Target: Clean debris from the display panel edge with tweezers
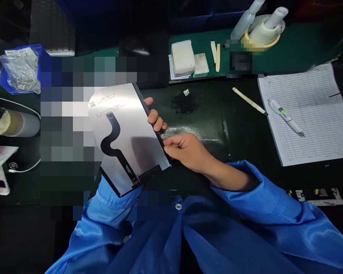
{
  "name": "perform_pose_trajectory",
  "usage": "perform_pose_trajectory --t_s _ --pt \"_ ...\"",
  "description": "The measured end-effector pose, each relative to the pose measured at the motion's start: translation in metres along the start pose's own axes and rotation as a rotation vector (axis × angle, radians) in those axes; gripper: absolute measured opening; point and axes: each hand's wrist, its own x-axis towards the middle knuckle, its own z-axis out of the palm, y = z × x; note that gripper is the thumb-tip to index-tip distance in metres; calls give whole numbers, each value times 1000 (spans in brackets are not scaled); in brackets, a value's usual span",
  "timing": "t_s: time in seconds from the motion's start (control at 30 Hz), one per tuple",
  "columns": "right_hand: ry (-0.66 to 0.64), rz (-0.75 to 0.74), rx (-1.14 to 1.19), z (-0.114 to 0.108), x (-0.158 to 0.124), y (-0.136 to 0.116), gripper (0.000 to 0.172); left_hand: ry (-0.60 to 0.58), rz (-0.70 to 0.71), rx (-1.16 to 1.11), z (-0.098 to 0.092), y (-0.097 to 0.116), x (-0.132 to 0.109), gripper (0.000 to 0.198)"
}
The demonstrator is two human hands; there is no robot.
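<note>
left hand (158, 122): holding panel (128, 139) from behind, fingers round edge
right hand (187, 150): pinched at same edge, whether gripping anything unclear
panel: left of right hand, ribbon cable (117, 129) on visible face

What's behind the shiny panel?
Behind the shiny panel is the left hand, its fingers showing past one edge; a blue sleeve comes out below. The panel covers the palm and anything else back there.

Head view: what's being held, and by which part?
The left hand holds the panel from behind, fingers at its long edge; the right hand touches that edge.
</note>
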Motion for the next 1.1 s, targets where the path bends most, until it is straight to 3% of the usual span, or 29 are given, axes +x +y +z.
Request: perform_pose_trajectory --t_s 0.2,0.7,0.9,1.1 --pt "-10 6 -18 -1 0 0 14 62 -16 12 8 2 0 85" --pt "7 11 -40 -1 0 1 13 -20 -9 -26 2 0 -1 92" --pt "6 11 -6 0 1 0 15 72 -23 -4 7 0 -2 95" --pt "-17 16 -14 -2 -1 -1 13 61 -17 34 2 2 -1 94"
